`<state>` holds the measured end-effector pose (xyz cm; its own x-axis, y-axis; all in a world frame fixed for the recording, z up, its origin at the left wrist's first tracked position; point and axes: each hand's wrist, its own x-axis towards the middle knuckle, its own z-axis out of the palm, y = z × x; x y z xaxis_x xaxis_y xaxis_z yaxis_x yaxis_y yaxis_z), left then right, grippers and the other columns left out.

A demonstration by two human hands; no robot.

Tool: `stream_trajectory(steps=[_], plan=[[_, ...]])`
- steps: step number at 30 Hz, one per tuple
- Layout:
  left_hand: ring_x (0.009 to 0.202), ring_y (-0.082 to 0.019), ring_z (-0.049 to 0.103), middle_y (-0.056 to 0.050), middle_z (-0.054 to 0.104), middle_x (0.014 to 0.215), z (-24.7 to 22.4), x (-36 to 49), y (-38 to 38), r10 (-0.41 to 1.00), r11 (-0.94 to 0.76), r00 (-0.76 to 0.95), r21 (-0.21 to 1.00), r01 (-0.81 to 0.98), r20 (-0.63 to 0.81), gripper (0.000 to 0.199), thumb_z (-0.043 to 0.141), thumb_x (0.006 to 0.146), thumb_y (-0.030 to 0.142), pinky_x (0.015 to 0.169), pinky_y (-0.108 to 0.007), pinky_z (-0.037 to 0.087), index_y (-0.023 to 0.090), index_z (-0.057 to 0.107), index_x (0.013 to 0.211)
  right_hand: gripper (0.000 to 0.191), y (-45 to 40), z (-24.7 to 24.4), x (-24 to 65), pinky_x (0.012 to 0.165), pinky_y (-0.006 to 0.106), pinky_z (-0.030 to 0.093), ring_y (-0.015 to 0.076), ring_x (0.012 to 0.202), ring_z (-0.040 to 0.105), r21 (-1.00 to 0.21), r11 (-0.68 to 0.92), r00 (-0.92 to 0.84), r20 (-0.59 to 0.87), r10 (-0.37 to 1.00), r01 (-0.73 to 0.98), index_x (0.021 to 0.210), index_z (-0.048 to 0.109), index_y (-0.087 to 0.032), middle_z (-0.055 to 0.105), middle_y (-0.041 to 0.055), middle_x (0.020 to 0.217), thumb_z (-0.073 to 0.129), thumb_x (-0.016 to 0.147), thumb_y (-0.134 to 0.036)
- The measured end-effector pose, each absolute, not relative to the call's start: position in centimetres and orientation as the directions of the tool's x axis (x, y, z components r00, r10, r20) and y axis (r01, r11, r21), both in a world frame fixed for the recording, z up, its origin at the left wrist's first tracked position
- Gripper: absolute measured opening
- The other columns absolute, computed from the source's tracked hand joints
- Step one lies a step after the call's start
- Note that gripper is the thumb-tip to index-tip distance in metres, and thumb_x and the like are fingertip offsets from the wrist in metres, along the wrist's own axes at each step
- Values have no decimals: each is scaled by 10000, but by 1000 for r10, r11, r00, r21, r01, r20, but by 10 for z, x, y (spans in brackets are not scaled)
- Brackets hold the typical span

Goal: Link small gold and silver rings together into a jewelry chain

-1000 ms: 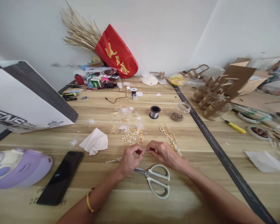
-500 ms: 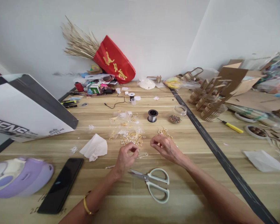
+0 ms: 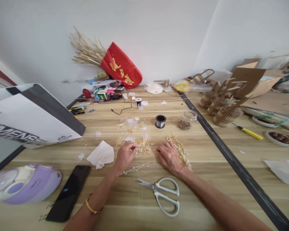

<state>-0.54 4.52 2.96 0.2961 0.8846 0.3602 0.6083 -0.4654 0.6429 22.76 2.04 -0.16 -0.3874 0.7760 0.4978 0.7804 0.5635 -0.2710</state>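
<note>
My left hand [image 3: 126, 156] is at the near left edge of a loose pile of small gold and silver charms [image 3: 144, 146]. Its thumb and forefinger are pinched together; whatever is between them is too small to make out. My right hand [image 3: 169, 157] rests on the table to the right of the pile, fingers curled inward and their tips partly hidden. Against its outer side lie gold chains with rings [image 3: 182, 151]. A silver chain with small charms [image 3: 140, 167] lies between my hands, nearer me. Closer still are white-handled scissors [image 3: 155, 187], blades slightly apart.
A spool of wire [image 3: 161, 121] and a glass jar [image 3: 190, 116] stand beyond my hands. To the left are a white tissue [image 3: 101, 154], a black phone [image 3: 68, 194] and a large box [image 3: 38, 118]. Small woven baskets [image 3: 227, 117] and a yellow-handled tool [image 3: 251, 132] are at right.
My left hand has moved up to the pile's edge, uncovering the silver chain. The right hand has come down nearer the table and off the gold chains. The view has shifted slightly.
</note>
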Motion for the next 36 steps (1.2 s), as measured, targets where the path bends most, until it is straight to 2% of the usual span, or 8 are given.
stream_trajectory(steps=[7, 13, 19, 24, 29, 31, 36], plan=[[818, -192, 609, -43, 665, 859, 30, -21, 60, 886, -464, 414, 421, 779, 210, 172, 550, 770, 90, 766, -307, 453, 201, 658, 845, 184, 24, -5, 224, 922, 411, 324, 194, 795, 490, -308, 557, -367, 501, 784, 771, 801, 574, -176, 601, 47, 736, 423, 906, -163], [785, -198, 573, -45, 632, 805, 27, -15, 67, 847, -531, 515, 277, 801, 134, 128, 550, 811, 128, 770, -316, 417, 193, 657, 784, 182, 25, -9, 224, 928, 417, 327, 198, 807, 495, -316, 563, -380, 485, 788, 763, 803, 560, -179, 598, 50, 750, 414, 907, -154], [835, -222, 553, -69, 615, 857, 14, -3, 73, 833, -552, 542, 111, 826, 112, 168, 480, 850, 118, 817, -355, 395, 168, 633, 799, 178, 25, -7, 224, 932, 417, 329, 199, 813, 496, -326, 556, -379, 470, 797, 765, 800, 560, -179, 599, 52, 752, 419, 906, -154], [820, -212, 576, -63, 636, 816, 13, -4, 80, 827, -562, 549, 179, 808, 118, 206, 467, 847, 87, 784, -325, 411, 176, 642, 782, 170, 26, -9, 224, 943, 420, 323, 194, 808, 494, -329, 557, -386, 460, 800, 762, 806, 554, -177, 599, 49, 756, 419, 905, -150], [813, -183, 622, -33, 697, 855, 17, -14, 81, 875, -477, 465, 415, 775, 138, 159, 542, 816, 103, 764, -288, 438, 201, 664, 843, 160, 27, -12, 226, 933, 418, 329, 194, 808, 491, -333, 569, -393, 467, 792, 751, 824, 552, -177, 601, 49, 772, 419, 909, -148], [825, -177, 630, -31, 706, 881, 20, -19, 81, 903, -420, 411, 470, 776, 127, 152, 550, 812, 112, 768, -284, 448, 201, 666, 856, 156, 27, -12, 226, 915, 412, 340, 192, 796, 489, -334, 583, -398, 482, 781, 740, 822, 552, -178, 600, 49, 772, 424, 908, -151], [862, -182, 616, -34, 697, 887, 24, -30, 78, 924, -372, 372, 449, 812, 92, 142, 555, 806, 105, 796, -291, 446, 191, 665, 826, 147, 28, -12, 225, 865, 399, 363, 194, 774, 488, -330, 608, -398, 521, 756, 722, 806, 545, -183, 595, 46, 748, 439, 902, -149]])
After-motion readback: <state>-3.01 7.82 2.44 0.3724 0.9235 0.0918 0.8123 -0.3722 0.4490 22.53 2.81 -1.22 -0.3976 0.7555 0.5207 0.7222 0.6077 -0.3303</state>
